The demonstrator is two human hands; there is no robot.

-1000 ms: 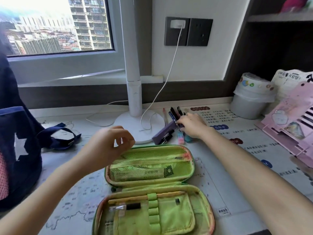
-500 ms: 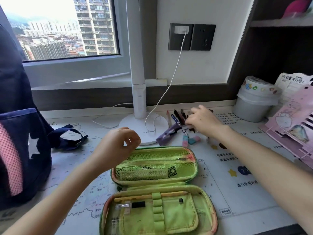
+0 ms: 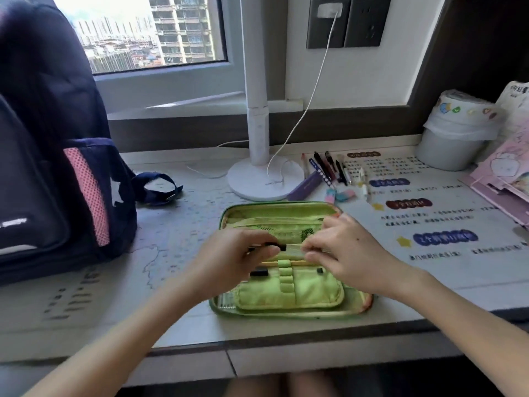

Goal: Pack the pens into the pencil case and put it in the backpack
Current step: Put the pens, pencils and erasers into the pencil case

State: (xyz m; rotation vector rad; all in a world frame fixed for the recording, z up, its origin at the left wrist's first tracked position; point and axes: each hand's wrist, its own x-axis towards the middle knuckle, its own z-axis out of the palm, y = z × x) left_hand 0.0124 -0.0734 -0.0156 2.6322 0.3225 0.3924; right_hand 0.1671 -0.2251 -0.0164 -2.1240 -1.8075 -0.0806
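The desk [image 3: 183, 325] is covered by a pale printed mat, a map on its left part and coloured text panels on its right, and it runs under a window [image 3: 148, 32] that looks out on tower blocks. A white lamp [image 3: 259, 138] stands at the back middle, its cable going up to a dark wall socket [image 3: 347, 22]. At the back right corner sits a small white bin [image 3: 455, 133] with stickers round its rim, beside a pink book stand [image 3: 503, 179] at the right edge.

The navy backpack [image 3: 48, 156] stands upright at the left edge, its strap lying on the mat. The green pencil case [image 3: 289, 293] lies open near the front edge, the mesh-pocket half toward the lamp and the half with elastic loops nearest the person; a yellowish pencil lies under one loop. Loose pens [image 3: 326, 167], a purple box [image 3: 305, 186] and small erasers [image 3: 340, 194] lie just right of the lamp base.

Half a second ago the right hand [image 3: 352, 253] was reaching among those pens and the left hand [image 3: 229, 259] hung above the case. Now both meet over the open case, each pinching one end of a black-capped clear pen [image 3: 282, 247] held crosswise above the loops.
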